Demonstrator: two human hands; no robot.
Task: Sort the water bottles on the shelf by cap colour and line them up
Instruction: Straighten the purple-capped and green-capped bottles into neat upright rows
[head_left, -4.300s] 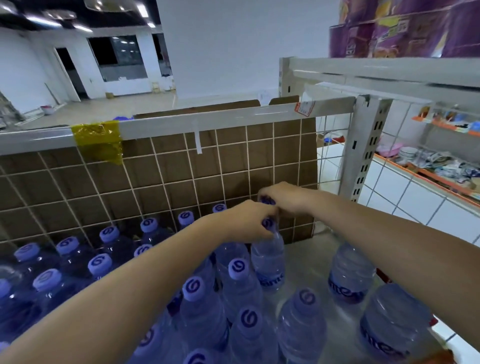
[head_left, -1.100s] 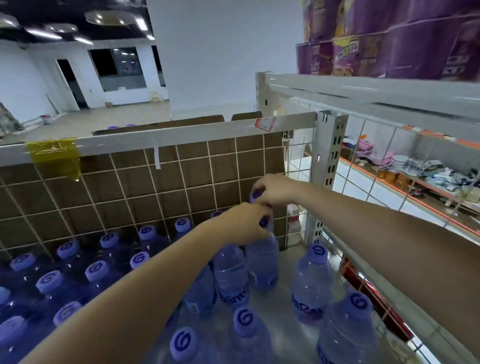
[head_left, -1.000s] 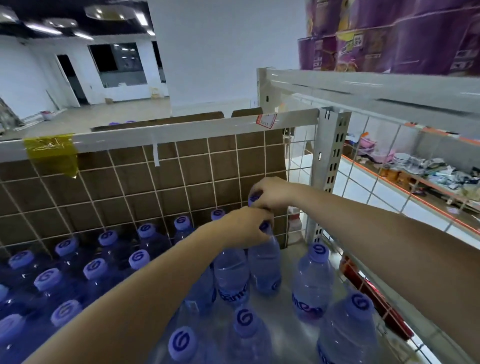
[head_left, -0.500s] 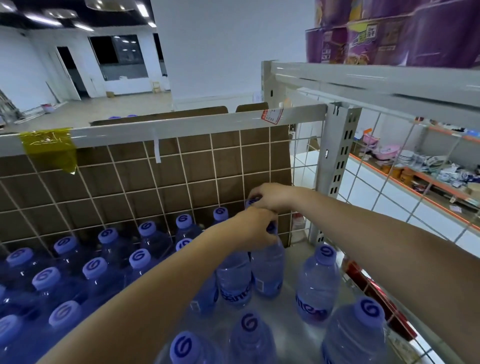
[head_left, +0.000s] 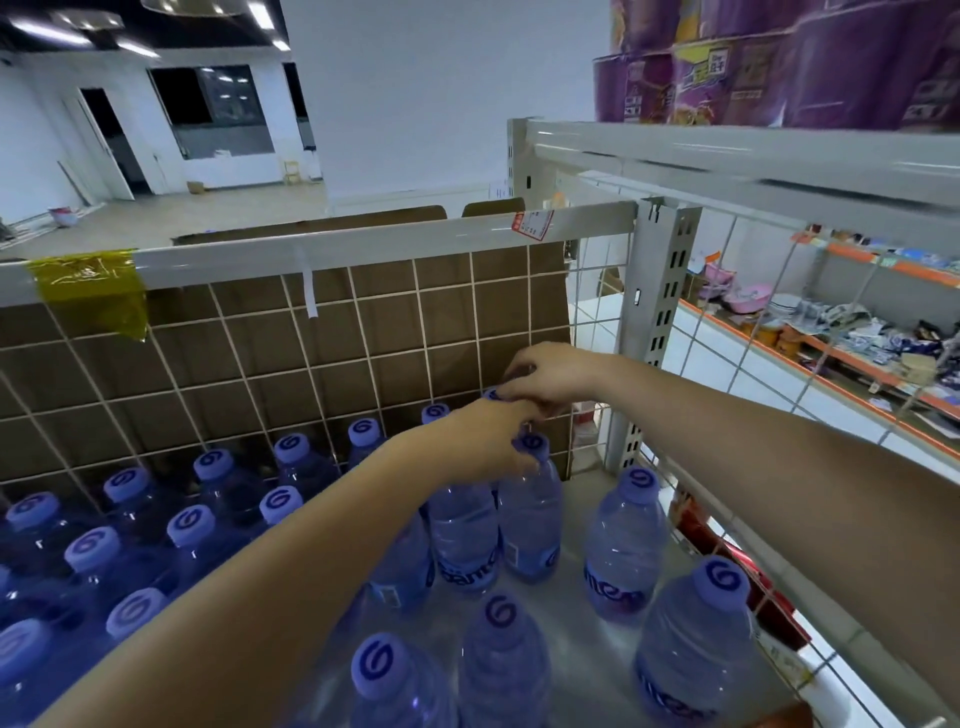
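Observation:
Clear water bottles with purple caps stand on a metal shelf. My left hand is closed over the tops of two bottles standing side by side, and the cap of the right-hand bottle shows at my fingertips. My right hand reaches just behind it, fingers pinched on the cap of a bottle at the right end of the back row. The body of that back bottle is hidden by my left hand.
Rows of capped bottles fill the left side. Loose bottles stand right and front. A wire grid backed by cardboard closes the back, with an upright post and a wire side panel at right. Purple packages sit above.
Both hands stay on the same bottle tops in the back right corner. Only the view has shifted a little.

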